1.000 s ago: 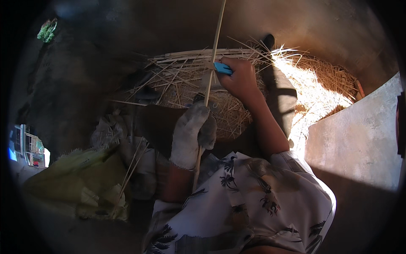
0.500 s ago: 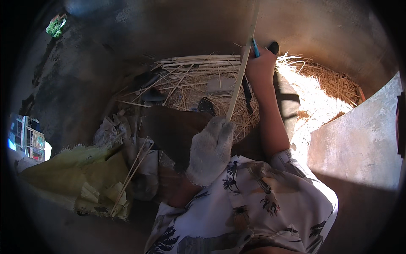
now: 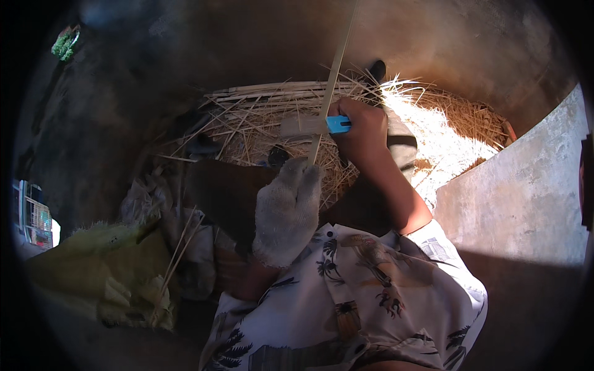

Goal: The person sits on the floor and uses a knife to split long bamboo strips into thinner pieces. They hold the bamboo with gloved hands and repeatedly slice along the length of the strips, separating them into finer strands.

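Note:
A white knitted glove covers my left hand (image 3: 286,213), which is closed around the lower end of a long, thin bamboo strip (image 3: 335,73). The strip slants up from the glove and runs out past the top of the view. My bare right hand (image 3: 365,131) grips what looks like a blue utility knife (image 3: 338,124). One end of the knife lies against the strip, a short way above the glove; its blade cannot be made out. My fingers hide the rest of its handle.
Loose shavings and split strips (image 3: 247,117) cover the floor ahead, brightly sunlit at the right. A grey block (image 3: 300,126) lies among them. At the left is a yellowish sack (image 3: 105,266) with thin sticks on it. A low concrete wall (image 3: 520,185) rises at the right.
My right hand has come down along the strip with the blue knife, nearer to the gloved hand. My left hand keeps its hold; the whole view has shifted slightly.

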`<state>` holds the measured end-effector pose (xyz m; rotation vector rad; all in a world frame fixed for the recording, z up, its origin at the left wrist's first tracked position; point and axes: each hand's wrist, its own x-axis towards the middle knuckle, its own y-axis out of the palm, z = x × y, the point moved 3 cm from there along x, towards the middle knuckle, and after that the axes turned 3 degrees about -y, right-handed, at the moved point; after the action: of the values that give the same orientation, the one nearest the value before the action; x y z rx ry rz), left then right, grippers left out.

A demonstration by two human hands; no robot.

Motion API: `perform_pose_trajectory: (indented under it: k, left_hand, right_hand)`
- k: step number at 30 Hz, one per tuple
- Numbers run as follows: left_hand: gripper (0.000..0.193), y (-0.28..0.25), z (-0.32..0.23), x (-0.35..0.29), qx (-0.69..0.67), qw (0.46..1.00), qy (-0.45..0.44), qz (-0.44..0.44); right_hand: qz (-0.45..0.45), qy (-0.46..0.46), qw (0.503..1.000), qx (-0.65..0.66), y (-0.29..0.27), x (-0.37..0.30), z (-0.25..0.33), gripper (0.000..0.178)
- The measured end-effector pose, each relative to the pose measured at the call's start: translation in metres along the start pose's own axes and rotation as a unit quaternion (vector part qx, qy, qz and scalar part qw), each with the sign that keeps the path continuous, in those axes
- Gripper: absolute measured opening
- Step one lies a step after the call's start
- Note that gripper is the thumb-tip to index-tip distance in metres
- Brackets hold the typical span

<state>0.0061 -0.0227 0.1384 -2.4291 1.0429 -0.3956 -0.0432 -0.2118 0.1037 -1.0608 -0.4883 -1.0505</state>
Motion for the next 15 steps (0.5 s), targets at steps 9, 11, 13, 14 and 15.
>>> perform_pose_trajectory:
  k: [9, 11, 13, 14, 15]
  left_hand:
    - [0.019, 0.007, 0.023, -0.004, -0.040, 0.999, 0.003, 0.035]
    - [0.018, 0.004, 0.028, 0.003, -0.028, 0.999, 0.033, 0.005]
    - [0.017, 0.001, 0.024, 0.010, 0.000, 0.998, 0.064, -0.016]
    - [0.017, 0.001, 0.022, 0.010, -0.004, 0.998, 0.058, -0.015]
    - [0.017, 0.001, 0.022, 0.009, -0.003, 0.999, 0.048, -0.013]
  right_hand:
    - [-0.021, 0.099, 0.993, -0.068, -0.015, 0.053, -0.035, 0.017]
    - [0.052, 0.012, 0.998, -0.044, 0.000, 0.019, -0.017, 0.010]
    - [0.144, -0.017, 0.989, 0.008, 0.005, -0.009, 0.003, 0.011]
    - [0.120, -0.013, 0.993, -0.013, 0.004, -0.008, 0.000, 0.011]
    - [0.097, -0.008, 0.995, -0.029, 0.007, -0.008, -0.004, 0.011]
